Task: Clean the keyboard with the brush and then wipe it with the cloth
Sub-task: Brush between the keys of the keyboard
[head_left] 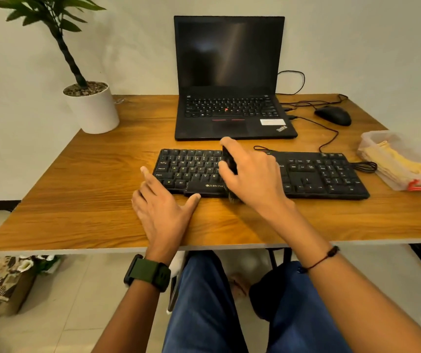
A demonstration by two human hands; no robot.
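Right hand (252, 174) — fingers curled round a small dark brush (229, 160), held over the middle of the black corded keyboard (313, 174) on the wooden desk (89, 200). Left hand (163, 210) — fingers straight, spread, fingertips touching the keyboard's left end. Yellow cloth (397, 161) lies in a clear plastic tub (372, 138) at the desk's right edge.

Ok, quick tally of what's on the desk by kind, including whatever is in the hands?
Keyboards: 1
Brushes: 1, gripped by the right hand
Laptops: 1
Mice: 1
Potted plants: 1
Plastic containers: 1, holding yellow cloth
Total: 6, counting container and cloth as one
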